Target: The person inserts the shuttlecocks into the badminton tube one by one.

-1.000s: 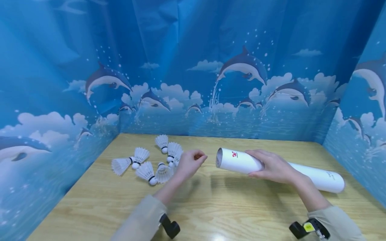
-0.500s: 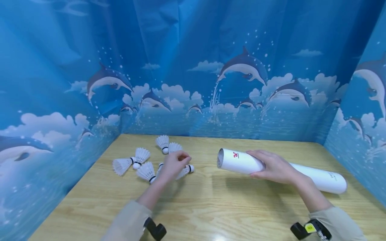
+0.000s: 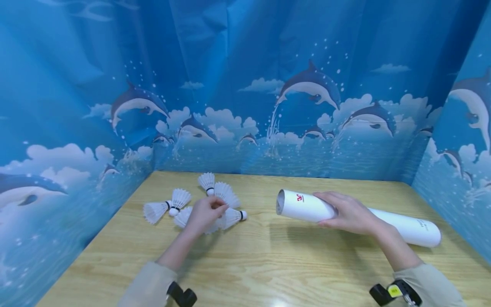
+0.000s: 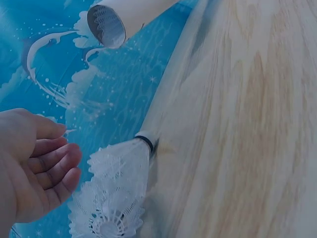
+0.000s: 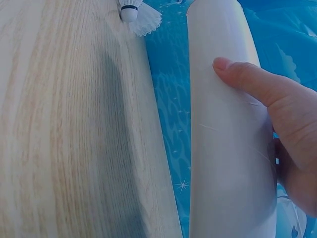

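Note:
My right hand (image 3: 349,213) grips a long white shuttlecock tube (image 3: 304,206) round its middle, thumb across the near side. The tube's left end is raised off the table and faces left; in the left wrist view white feathers show inside its mouth (image 4: 113,30). Over the shuttlecocks hovers my left hand (image 3: 205,213), fingers loosely curled with nothing between them. Close by its fingertips lies a shuttlecock (image 3: 232,217) with its cork pointing right. Another shuttlecock (image 3: 227,195) sits just behind. The hand partly hides a shuttlecock (image 3: 182,216) beneath it.
Farther left, two shuttlecocks (image 3: 179,199) lie with their corks together. One more shuttlecock (image 3: 206,181) is near the table's back edge. Blue dolphin-printed sheets (image 3: 245,106) enclose the wooden table (image 3: 291,273) at the back and both sides.
My left hand has moved left, away from the tube's mouth and over the shuttlecocks, uncovering the one whose cork points right. The right hand and tube have stayed nearly still.

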Available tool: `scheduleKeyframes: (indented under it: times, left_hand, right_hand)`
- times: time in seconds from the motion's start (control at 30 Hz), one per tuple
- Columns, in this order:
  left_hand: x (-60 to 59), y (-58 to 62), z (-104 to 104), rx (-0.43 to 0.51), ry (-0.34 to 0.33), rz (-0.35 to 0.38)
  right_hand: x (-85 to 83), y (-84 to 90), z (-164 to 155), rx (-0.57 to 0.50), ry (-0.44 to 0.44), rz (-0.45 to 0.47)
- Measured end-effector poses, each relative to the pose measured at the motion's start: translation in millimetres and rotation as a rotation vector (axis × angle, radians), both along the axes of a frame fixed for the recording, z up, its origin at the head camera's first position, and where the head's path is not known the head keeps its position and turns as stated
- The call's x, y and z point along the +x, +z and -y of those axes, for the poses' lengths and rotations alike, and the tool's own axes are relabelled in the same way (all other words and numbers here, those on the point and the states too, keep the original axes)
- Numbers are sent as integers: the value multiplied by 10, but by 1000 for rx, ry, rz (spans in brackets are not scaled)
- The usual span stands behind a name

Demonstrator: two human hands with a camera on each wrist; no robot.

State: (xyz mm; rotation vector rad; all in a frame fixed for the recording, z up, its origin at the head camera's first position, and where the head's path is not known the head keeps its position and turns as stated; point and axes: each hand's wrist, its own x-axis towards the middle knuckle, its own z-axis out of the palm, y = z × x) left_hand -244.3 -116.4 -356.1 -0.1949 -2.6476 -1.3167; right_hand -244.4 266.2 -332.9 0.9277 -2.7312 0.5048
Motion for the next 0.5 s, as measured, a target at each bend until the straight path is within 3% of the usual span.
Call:
scheduleKeyframes:
  times: [0.17, 0.37, 0.5]
  left_hand:
    - [3, -49, 33, -37, -4, -4]
    - [-27, -112, 25, -130, -18, -77]
    - [-36, -141, 8, -162, -25, -70]
  right_hand:
    - [-7, -11, -3, 3, 9, -20]
    - [-13, -21, -11, 2, 11, -28]
    - [-13, -18, -6, 6, 13, -33]
